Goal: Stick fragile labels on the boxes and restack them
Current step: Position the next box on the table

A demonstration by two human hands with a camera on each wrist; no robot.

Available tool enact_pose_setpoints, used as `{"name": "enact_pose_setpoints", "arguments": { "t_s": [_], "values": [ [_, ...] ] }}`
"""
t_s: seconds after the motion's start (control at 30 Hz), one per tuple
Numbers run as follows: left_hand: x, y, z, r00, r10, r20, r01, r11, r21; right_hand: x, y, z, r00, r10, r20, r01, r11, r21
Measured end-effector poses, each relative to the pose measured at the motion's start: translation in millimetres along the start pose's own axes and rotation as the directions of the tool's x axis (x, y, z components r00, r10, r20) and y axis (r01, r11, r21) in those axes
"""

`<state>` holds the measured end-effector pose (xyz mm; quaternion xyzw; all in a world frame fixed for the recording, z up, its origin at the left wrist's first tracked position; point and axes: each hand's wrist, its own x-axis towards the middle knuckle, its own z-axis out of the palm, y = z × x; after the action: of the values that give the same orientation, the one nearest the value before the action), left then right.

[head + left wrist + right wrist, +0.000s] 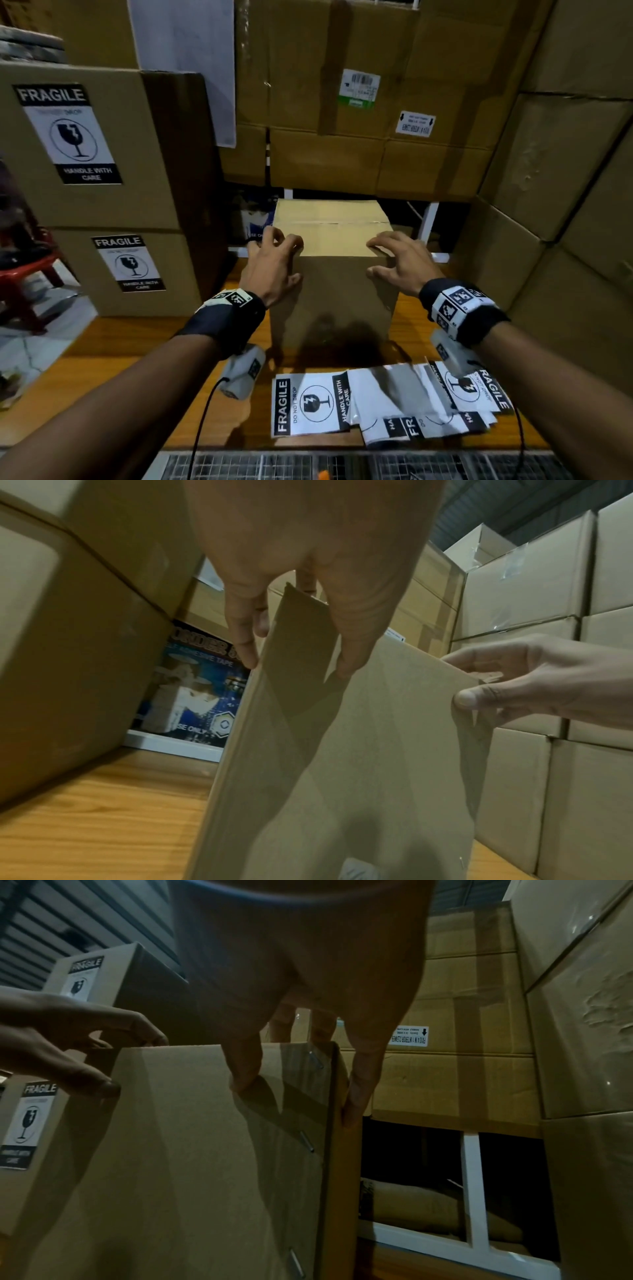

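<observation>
At six o'clock, nearest the viewer, a metal grate (308, 466) runs along the table (120, 370) edge. Just beyond it, from six to four o'clock, loose labels (383, 401) lie fanned and overlapping on the wood, the leftmost one printed FRAGILE and lying flat, apart from the box.

The plain box (332, 294) stands upright on the table at the centre, its near face bare and its top seam taped. The left hand (270, 263) grips its top left corner: the thumb lies on the near face and the curled fingers (246, 631) come over the top edge and down the left side. The right hand (400, 260) grips the top right corner the same way, thumb on the near face, fingers (356, 1096) bent over the top and down the right side. Staples show along the box's right edge in the right wrist view.

At nine to ten o'clock two labelled boxes (113, 192) are stacked, each with a fragile sticker on its near face; the lower one (137, 274) rests on the table. A red stool (27, 281) stands at nine o'clock beyond the table's left edge.

At twelve o'clock, behind the plain box, a white frame (431, 222) carries large cartons (359, 102) with a barcode sticker and a small white sticker. More cartons (565, 171) rise at two to three o'clock. A blue printed pack (202, 685) sits at eleven o'clock beneath the frame.
</observation>
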<state>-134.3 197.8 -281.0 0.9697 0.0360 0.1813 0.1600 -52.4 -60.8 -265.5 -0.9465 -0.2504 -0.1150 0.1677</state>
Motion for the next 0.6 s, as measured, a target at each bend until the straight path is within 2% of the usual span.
{"name": "enact_pose_setpoints", "arguments": {
  "t_s": [0.13, 0.23, 0.33, 0.43, 0.5, 0.53, 0.6],
  "values": [
    [-3, -8, -7, 1.0, 0.018, 0.015, -0.018, 1.0, 0.007, -1, -12, 1, 1.0, -0.005, 0.018, 0.005, 1.0, -0.016],
    [-10, -13, -9, 0.999, 0.037, -0.007, -0.036, 0.995, 0.092, -6, -15, -7, 0.999, 0.022, 0.03, -0.022, 1.0, 0.008],
    [-21, -7, -9, 0.984, 0.13, -0.125, -0.095, 0.962, 0.254, -22, -8, -17, 0.988, 0.04, -0.149, -0.034, 0.999, 0.037],
    [-34, 16, 2, 0.926, 0.326, -0.188, -0.257, 0.913, 0.318, -48, 8, -19, 0.955, 0.089, -0.284, -0.075, 0.995, 0.059],
    [-42, 40, 17, 0.874, 0.453, -0.176, -0.384, 0.866, 0.321, -70, 24, -12, 0.964, 0.134, -0.231, -0.125, 0.991, 0.05],
    [-46, 54, 25, 0.859, 0.493, -0.139, -0.436, 0.846, 0.306, -82, 32, -6, 0.974, 0.173, -0.145, -0.167, 0.985, 0.049],
    [-56, 82, 45, 0.851, 0.519, 0.081, -0.523, 0.825, 0.215, -107, 48, 6, 0.958, 0.278, 0.076, -0.279, 0.96, -0.001]
  ]
}}
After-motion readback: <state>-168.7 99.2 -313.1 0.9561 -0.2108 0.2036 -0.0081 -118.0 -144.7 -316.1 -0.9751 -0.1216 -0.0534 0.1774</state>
